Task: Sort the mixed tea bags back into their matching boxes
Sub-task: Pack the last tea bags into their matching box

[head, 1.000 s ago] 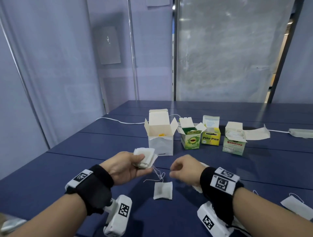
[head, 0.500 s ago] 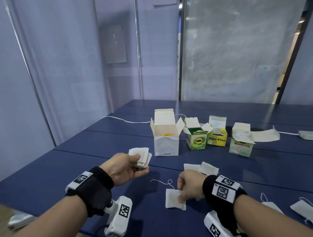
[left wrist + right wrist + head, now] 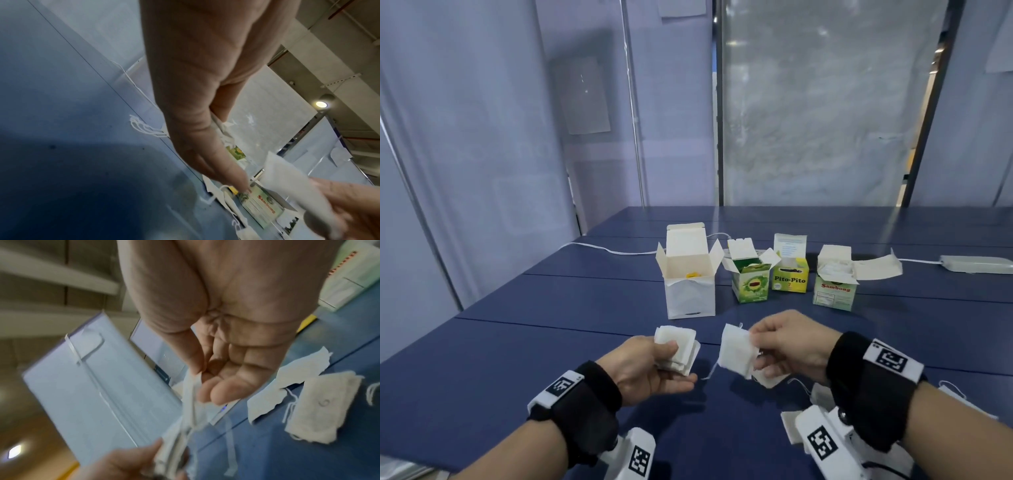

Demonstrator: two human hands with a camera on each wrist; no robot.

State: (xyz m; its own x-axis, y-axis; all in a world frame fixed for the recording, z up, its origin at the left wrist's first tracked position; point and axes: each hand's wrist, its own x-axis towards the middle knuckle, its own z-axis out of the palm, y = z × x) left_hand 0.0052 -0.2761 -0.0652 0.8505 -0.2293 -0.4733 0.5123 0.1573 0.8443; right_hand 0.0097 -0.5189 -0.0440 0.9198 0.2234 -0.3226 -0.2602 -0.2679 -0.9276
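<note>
While your left hand (image 3: 650, 368) grips the stack of tea bags (image 3: 676, 349), your right hand (image 3: 787, 346) pinches one tea bag (image 3: 736, 351) at its three o'clock. Square it onto the stack; its label appears hidden, so verify before boxing.

Head view: even, cool indoor light; soft shadows lie beneath both hands on the table (image 3: 517, 342). Verticals bow toward the frame edges. Left wrist view: a ceiling lamp (image 3: 321, 104) glares; deep shadow covers the near table surface; foreground blurred. Right wrist view: strong motion blur throughout, edges smeared.
</note>
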